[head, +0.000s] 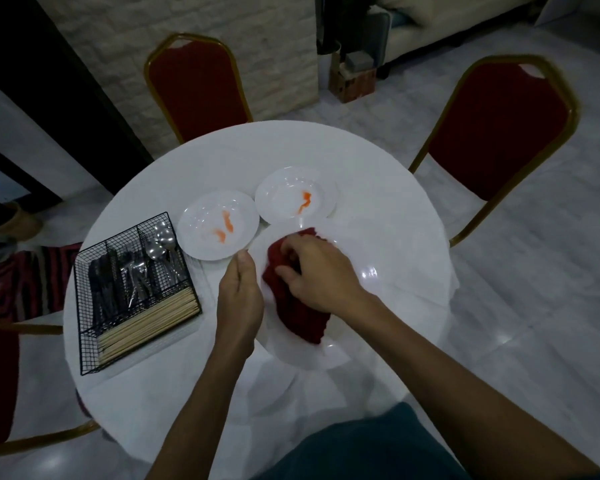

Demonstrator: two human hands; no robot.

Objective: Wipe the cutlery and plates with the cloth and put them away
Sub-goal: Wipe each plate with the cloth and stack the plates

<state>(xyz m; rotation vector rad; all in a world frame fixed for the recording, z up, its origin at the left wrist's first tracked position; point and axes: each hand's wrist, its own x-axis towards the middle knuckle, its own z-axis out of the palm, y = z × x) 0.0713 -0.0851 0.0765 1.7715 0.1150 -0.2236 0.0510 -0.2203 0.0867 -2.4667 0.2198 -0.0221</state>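
At table (222, 157), right fingers (289, 248) clutching red cloth (302, 313), left fingers (245, 268) gripping plate (378, 251)

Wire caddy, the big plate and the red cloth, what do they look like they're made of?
The wire caddy is likely metal with a matte black coating: a thin see-through grid. The big plate is probably glazed ceramic, possibly glass: glossy white with sharp light spots. The red cloth is soft woven or knitted fabric with a dull finish: it bunches under the right hand.
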